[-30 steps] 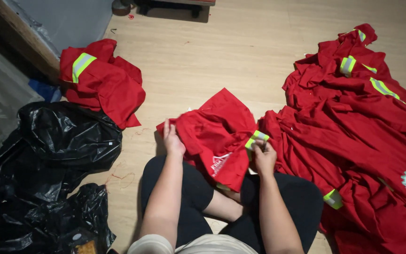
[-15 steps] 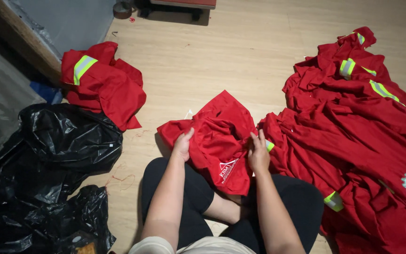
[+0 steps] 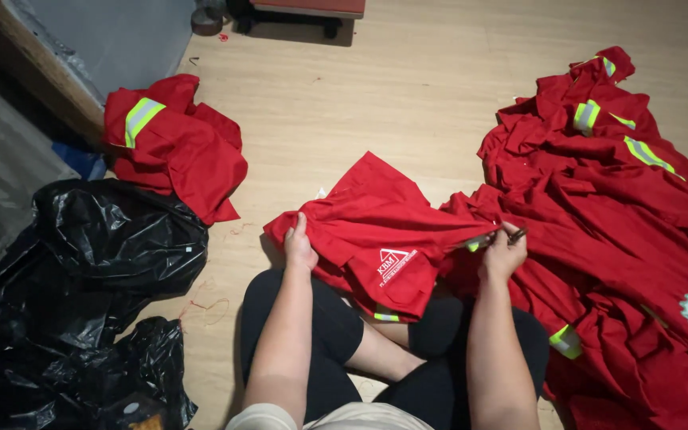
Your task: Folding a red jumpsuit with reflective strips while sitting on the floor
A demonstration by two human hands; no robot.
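I sit cross-legged on a wooden floor with a red work shirt [image 3: 376,231] spread over my knees; it has a white triangular emblem and yellow-green reflective strips. My left hand [image 3: 299,248] presses on the shirt's left edge and grips the cloth. My right hand [image 3: 503,251] pinches the shirt's right edge near a reflective strip and also holds a small dark tool [image 3: 517,235] between its fingers.
A large heap of the same red garments [image 3: 623,199] lies to the right. A smaller red pile [image 3: 173,151] sits at the upper left. Black plastic bags [image 3: 81,295] fill the lower left. A furniture base [image 3: 296,12] stands at the top.
The shirt has been pulled out wider across my knees. My right hand moved right along its edge; my left hand slid down onto the left edge.
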